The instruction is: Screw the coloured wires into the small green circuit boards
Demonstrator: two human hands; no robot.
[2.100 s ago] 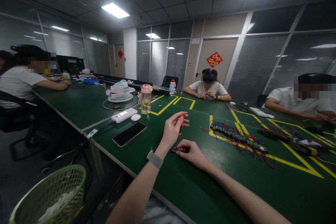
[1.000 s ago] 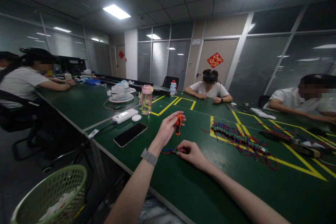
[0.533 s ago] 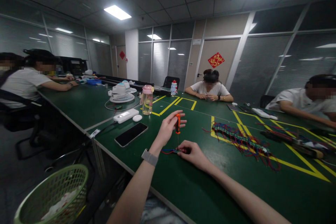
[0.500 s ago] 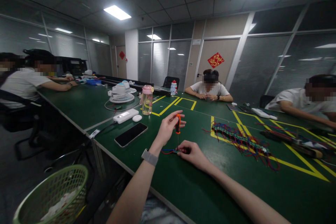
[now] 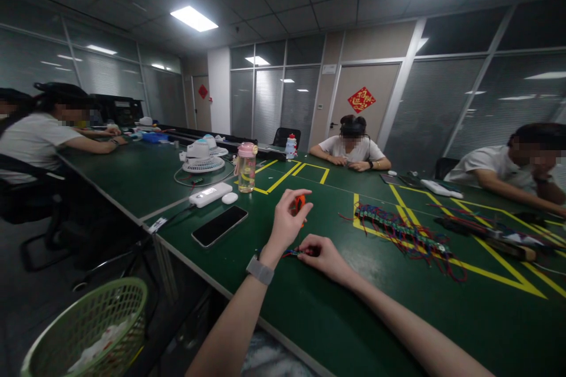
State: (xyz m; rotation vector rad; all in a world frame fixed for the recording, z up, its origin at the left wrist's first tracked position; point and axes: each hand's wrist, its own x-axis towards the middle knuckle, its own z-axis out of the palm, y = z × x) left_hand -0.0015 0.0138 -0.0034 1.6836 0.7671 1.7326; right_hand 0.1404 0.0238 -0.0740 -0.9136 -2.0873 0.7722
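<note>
My left hand [image 5: 286,218] is raised over the table, its fingers closed round the orange and black handle of a screwdriver [image 5: 300,202]. Most of the handle is behind the fingers, and the shaft is hard to make out. Below it, my right hand [image 5: 325,257] rests on the green tabletop, pinching a small circuit board [image 5: 299,254] with thin red and blue wires. The fingertips cover part of that board. Right of my hands lies a long row of small green wired boards [image 5: 402,228].
A phone [image 5: 220,226], a white power strip [image 5: 211,194] and a pink-lidded bottle [image 5: 246,168] stand left of my hands. Farther back are white fans [image 5: 202,157]. A green basket [image 5: 88,306] is on the floor at left. Several people sit around the table.
My left hand has turned and its fingers have curled more around the screwdriver, hiding more of the handle and shaft. The right hand keeps its pinch on the board.
</note>
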